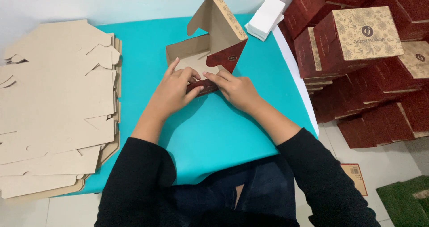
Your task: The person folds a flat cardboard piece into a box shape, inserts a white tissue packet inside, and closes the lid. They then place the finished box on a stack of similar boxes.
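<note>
Box (206, 57) front flap pinched by left hand (174, 91), right hand (236, 89)

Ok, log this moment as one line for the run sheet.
left hand: pressing box front flap | right hand: same flap | lid: raised | flat cardboard stack: left on table
</note>
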